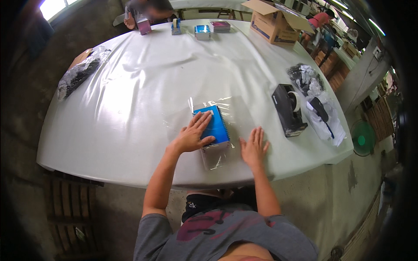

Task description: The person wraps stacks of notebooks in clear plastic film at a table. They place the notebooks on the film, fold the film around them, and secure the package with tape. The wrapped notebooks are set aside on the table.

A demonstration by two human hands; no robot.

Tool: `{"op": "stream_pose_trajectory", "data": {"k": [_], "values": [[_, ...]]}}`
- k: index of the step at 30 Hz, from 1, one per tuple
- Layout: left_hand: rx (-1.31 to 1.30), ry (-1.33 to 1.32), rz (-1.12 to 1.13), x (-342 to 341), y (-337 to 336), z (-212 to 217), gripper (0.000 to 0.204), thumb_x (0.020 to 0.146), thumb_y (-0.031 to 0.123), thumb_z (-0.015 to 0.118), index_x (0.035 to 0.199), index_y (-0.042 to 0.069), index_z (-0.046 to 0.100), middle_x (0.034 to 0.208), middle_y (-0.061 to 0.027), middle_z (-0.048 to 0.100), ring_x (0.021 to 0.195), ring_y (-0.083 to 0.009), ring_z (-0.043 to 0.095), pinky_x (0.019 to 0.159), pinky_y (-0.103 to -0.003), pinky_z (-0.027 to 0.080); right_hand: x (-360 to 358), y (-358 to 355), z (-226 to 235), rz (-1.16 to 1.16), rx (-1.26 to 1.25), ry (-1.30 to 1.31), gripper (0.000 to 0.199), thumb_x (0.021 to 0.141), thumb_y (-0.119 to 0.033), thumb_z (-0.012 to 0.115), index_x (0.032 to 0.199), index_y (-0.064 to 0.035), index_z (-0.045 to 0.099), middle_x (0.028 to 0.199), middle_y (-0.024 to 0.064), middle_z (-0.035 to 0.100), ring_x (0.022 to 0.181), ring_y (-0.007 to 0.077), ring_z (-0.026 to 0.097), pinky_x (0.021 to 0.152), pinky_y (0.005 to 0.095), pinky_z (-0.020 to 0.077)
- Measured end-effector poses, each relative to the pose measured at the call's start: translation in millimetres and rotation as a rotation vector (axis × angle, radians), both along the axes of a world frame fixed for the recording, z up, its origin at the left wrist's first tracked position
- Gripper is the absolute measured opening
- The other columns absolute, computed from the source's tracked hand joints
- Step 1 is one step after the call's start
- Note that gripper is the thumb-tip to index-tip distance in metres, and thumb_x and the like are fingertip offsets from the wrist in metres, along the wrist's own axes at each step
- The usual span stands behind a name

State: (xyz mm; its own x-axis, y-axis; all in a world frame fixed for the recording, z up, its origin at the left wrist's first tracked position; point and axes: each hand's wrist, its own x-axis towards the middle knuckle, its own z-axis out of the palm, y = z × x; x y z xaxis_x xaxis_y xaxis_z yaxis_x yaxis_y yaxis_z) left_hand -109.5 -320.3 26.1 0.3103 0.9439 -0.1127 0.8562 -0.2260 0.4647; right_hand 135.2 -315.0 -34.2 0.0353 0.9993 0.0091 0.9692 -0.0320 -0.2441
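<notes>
A stack of blue spiral-bound notebooks [217,126] lies on a sheet of clear plastic film [213,160] near the table's front edge. Across the top cover rests my left hand [193,133], its fingers stretched out and pressing flat. My right hand [254,150] lies to the right of the stack, palm down at the film's right side, fingers extended and gripping nothing. Creased parts of the film stand up at the stack's far edge and stick out in front of it.
A black tape dispenser [288,111] stands to the right, beside crumpled plastic [318,100]. More plastic wrap [82,74] lies far left. At the back are blue notebooks [202,32], maroon notebooks [220,26], another tape dispenser [176,27], an open cardboard box [275,24] and a seated person [152,11].
</notes>
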Motion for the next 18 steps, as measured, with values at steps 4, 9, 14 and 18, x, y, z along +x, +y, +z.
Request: {"op": "stream_pose_trajectory", "data": {"k": [4, 9, 14, 18], "values": [[-0.007, -0.026, -0.001, 1, 2, -1, 0.081, 0.085, 0.063, 0.046, 0.147, 0.022, 0.015, 0.154, 0.0041, 0.010, 0.142, -0.0233, 0.004, 0.105, -0.061, 0.025, -7, 7, -1, 0.221, 0.288, 0.299, 0.067, 0.080, -0.009, 0.066, 0.138, -0.0091, 0.033, 0.145, 0.0219, 0.029, 0.121, 0.0328, 0.048, 0.097, 0.0465, 0.0387], [0.045, -0.114, -0.026, -6, 8, -16, 0.082, 0.083, 0.062, 0.051, 0.147, 0.021, 0.018, 0.153, 0.0023, 0.013, 0.142, -0.0243, 0.005, 0.109, -0.056, 0.023, 7, 43, 39, -0.086, -0.090, 1.317, 0.077, 0.075, -0.001, 0.070, 0.138, -0.0063, 0.026, 0.115, 0.0189, 0.057, 0.086, 0.0214, 0.064, 0.071, 0.0345, 0.0523], [0.020, -0.118, -0.060, -3, 12, -6, 0.084, 0.084, 0.057, 0.055, 0.146, 0.014, 0.019, 0.153, -0.0040, 0.014, 0.142, -0.0266, 0.004, 0.115, -0.044, 0.016, 37, 62, 28, -0.068, -0.057, 1.266, 0.058, 0.074, -0.003, 0.071, 0.125, 0.0014, 0.045, 0.081, 0.0133, 0.067, 0.061, 0.0125, 0.061, 0.054, 0.0260, 0.0495], [0.002, -0.090, -0.065, -4, 14, -5, 0.084, 0.084, 0.055, 0.057, 0.146, 0.013, 0.019, 0.153, -0.0057, 0.014, 0.142, -0.0274, 0.004, 0.116, -0.043, 0.013, 36, 74, 15, -0.029, -0.087, 0.801, 0.018, 0.075, -0.010, 0.073, 0.087, 0.0002, 0.063, 0.071, 0.0107, 0.067, 0.059, 0.0147, 0.061, 0.055, 0.0280, 0.0473]]}}
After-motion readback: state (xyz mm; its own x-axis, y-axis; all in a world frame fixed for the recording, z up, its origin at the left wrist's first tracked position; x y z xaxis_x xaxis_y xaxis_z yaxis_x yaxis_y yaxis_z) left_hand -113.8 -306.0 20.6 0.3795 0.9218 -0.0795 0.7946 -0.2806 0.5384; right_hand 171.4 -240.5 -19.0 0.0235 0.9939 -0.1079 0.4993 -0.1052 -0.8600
